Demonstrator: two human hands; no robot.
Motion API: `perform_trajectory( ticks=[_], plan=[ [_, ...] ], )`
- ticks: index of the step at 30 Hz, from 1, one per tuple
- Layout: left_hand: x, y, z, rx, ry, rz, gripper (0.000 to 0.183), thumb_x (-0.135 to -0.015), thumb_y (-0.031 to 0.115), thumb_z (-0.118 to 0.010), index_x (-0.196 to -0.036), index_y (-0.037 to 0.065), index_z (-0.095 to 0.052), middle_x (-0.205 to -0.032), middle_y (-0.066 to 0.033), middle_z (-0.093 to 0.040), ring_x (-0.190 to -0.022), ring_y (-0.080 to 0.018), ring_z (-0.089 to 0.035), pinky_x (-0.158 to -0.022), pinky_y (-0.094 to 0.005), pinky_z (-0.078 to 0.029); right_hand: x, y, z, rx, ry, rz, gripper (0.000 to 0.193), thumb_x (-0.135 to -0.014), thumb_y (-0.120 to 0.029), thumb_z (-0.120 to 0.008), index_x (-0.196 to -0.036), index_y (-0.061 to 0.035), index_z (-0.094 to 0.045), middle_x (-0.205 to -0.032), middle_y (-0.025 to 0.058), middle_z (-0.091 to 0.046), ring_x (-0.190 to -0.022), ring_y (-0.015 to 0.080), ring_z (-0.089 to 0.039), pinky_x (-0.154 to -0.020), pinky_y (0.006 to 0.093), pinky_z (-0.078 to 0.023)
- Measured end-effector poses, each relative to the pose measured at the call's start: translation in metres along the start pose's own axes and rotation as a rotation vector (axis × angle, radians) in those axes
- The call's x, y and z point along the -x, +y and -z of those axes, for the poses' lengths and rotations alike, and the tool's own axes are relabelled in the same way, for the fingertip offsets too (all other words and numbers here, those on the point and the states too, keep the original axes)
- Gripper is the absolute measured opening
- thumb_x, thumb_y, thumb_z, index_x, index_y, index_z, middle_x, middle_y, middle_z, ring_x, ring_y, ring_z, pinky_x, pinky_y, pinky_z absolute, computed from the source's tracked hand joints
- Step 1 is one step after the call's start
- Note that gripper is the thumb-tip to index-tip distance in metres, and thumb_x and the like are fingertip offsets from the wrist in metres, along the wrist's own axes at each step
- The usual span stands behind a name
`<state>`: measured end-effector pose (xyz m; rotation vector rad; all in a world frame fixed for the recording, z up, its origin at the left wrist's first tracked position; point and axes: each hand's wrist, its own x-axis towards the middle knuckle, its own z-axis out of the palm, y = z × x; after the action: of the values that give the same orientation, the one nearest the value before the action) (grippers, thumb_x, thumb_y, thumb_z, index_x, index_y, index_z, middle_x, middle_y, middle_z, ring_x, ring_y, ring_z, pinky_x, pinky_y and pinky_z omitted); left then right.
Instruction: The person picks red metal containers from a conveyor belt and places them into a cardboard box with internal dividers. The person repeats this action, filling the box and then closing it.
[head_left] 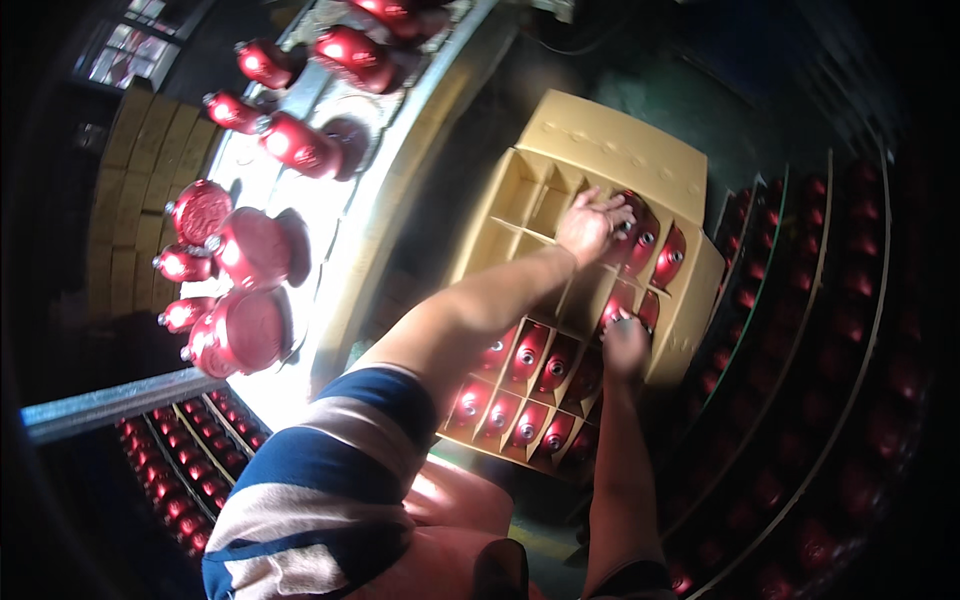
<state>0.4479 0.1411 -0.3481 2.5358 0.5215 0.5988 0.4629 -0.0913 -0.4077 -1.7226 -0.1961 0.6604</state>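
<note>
One striped sleeve (305,465); two hands (592,230) (627,345) touching red ornaments (617,299); one carton (615,138).

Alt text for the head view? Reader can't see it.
A person's left hand and right hand reach among shiny red ornaments in a divided, partly filled cardboard box. At left, more ornaments lie on a brightly lit table; rows of red ornaments line the dim right side.

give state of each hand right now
Left hand: fingers over a red ornament, grip unclear.
Right hand: blurred, at another red ornament; grip unclear.
</note>
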Motion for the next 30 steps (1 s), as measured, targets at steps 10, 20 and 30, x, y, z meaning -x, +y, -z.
perform_trajectory(
  ticks=[10, 20, 30],
  plan=[
    [0.150, 0.118, 0.388, 0.899, 0.419, 0.520, 0.029, -0.086, 0.001, -0.061, -0.115, 0.000, -0.064, -0.113, -0.0126, -0.066, -0.105, -0.0195, -0.063, -0.091, -0.0304, -0.052, 0.070, -0.203, 0.037, 0.220, -0.214, 0.276, 0.015, -0.083, -0.006, -0.070, -0.097, -0.0063, -0.066, -0.067, -0.0063, -0.044, -0.055, 0.0028, -0.043, -0.047, 0.0184, -0.035],
    [0.297, 0.084, 0.603, 0.323, 1.249, 0.626, 0.035, -0.085, -0.002, -0.064, -0.120, -0.002, -0.062, -0.123, -0.0148, -0.063, -0.114, -0.0210, -0.060, -0.103, -0.0353, -0.042, 0.065, -0.344, -0.233, 0.031, -0.738, 0.607, 0.017, -0.084, -0.004, -0.069, -0.101, -0.0059, -0.067, -0.075, -0.0080, -0.050, -0.062, 0.0002, -0.040, -0.054, 0.0166, -0.033],
    [0.337, 0.080, 0.605, 0.335, 1.329, 0.672, 0.037, -0.087, -0.004, -0.059, -0.125, -0.003, -0.058, -0.126, -0.0145, -0.061, -0.113, -0.0189, -0.059, -0.102, -0.0328, -0.043, 0.005, -0.356, -0.376, 0.592, -0.624, 0.750, 0.031, -0.082, -0.022, -0.071, -0.109, -0.0099, -0.065, -0.098, 0.0171, -0.069, -0.092, 0.0329, -0.065, -0.081, 0.0384, -0.049]
  ],
)
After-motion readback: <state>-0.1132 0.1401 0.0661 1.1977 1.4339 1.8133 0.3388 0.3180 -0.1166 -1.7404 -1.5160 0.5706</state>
